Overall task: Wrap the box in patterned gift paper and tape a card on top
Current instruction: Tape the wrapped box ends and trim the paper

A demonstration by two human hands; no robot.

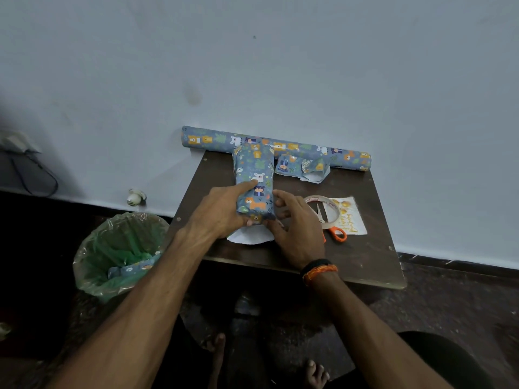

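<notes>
The left hand (222, 209) clamps the wrapped box (254, 181) on the tabletop (365, 256), forefinger along its top. Right of it, the right hand (295, 228) pinches the near end flap. Thin paper probably tears easily; hold the stiff box edges.

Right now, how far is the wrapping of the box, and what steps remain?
Done: the box is covered in patterned paper along its length. In hand: the left hand presses its top and side while the right hand folds the near end, where a white paper flap lies open. Left: taping that end with the tape roll and fixing the card, which lies beside the scissors.
</notes>
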